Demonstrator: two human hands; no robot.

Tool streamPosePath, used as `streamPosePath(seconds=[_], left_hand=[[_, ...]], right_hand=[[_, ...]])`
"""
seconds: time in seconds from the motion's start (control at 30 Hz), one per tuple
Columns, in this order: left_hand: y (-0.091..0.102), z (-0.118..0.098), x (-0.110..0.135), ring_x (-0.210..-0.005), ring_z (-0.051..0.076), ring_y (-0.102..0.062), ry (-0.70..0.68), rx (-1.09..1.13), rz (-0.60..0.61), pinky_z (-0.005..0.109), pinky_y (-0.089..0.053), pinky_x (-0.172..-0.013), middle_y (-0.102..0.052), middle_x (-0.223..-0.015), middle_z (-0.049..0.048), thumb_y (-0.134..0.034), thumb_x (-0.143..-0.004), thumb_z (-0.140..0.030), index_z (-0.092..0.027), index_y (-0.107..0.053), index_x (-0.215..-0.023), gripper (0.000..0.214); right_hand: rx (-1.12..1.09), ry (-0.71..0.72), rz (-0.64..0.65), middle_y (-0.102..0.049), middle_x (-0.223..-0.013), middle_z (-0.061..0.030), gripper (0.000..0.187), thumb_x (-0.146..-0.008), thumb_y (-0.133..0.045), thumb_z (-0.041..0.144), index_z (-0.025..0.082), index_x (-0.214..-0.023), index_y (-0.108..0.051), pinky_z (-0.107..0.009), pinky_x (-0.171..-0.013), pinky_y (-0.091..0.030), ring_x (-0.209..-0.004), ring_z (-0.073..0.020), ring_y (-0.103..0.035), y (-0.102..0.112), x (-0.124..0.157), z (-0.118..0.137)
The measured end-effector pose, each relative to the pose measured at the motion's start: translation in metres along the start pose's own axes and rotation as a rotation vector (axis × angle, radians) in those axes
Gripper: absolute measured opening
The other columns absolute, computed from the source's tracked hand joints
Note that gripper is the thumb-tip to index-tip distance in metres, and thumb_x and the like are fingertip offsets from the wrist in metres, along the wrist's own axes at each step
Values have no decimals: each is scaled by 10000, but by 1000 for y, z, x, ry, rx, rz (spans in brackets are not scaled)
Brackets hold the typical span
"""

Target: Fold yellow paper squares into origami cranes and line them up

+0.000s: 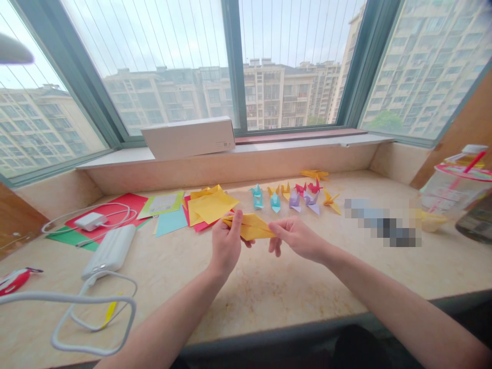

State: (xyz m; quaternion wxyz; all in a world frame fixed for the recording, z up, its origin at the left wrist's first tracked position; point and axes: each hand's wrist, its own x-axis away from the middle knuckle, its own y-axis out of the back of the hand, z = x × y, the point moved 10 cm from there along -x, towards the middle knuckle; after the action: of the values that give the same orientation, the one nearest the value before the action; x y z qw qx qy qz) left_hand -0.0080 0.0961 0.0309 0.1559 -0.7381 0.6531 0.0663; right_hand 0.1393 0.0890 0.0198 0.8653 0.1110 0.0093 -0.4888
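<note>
Both hands hold a folded piece of yellow paper (251, 227) above the stone sill. My left hand (226, 243) grips its left end, thumb on top and fingers curled under. My right hand (298, 237) pinches its right end with thumb and forefinger. Behind the hands lies a loose stack of coloured paper sheets (209, 206), yellow on top. To the right of the stack stands a row of several small folded paper cranes (294, 196) in blue, yellow, purple, red and orange.
A white power bank (110, 250) with looping cables lies at the left, beside a white charger (90, 221) on red and green sheets. A long white box (188, 136) rests on the window ledge. A plastic cup with a straw (453, 189) stands at the right.
</note>
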Motion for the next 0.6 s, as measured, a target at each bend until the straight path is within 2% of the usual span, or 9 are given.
streamPosePath(seconds=[0.13,0.3,0.4,0.53,0.6], left_hand=[[3,4,-3,-375,140,-595,17,41,1,195,-442,-320,-638,-530,13,-628,-831,-551,-126,-578,-780,431],[-13,14,-1,-438,147,-642,118,165,128,206,-479,-363,-704,-705,46,-633,-820,-562,-130,-575,-914,446],[-16,16,1,-466,146,-659,142,125,146,217,-507,-392,-713,-793,50,-699,-793,-498,-136,-560,-976,429],[-13,16,-1,-485,128,-660,139,101,128,210,-524,-426,-725,-850,84,-700,-815,-432,-113,-567,-997,391],[-10,14,-2,-492,120,-661,118,122,104,207,-530,-438,-730,-884,96,-692,-825,-421,-109,-571,-1001,378]], right_hand=[[-16,24,-37,-740,-717,-63,454,-891,-559,560,134,-783,-672,-240,-532,-467,-519,-119,-636,4,-1,0],[-11,36,-113,-733,-705,-55,442,-894,-554,552,141,-771,-660,-258,-516,-482,-499,-129,-649,12,-2,3],[-5,31,-119,-748,-738,-77,472,-899,-533,569,137,-770,-672,-281,-531,-492,-506,-145,-665,12,-3,1],[-54,40,-201,-758,-792,-93,541,-915,-463,613,128,-1020,-679,-313,-579,-523,-552,-168,-694,24,-4,-4],[-44,80,-244,-751,-796,-84,528,-904,-500,598,133,-1098,-660,-319,-600,-536,-606,-179,-704,30,-3,-1]])
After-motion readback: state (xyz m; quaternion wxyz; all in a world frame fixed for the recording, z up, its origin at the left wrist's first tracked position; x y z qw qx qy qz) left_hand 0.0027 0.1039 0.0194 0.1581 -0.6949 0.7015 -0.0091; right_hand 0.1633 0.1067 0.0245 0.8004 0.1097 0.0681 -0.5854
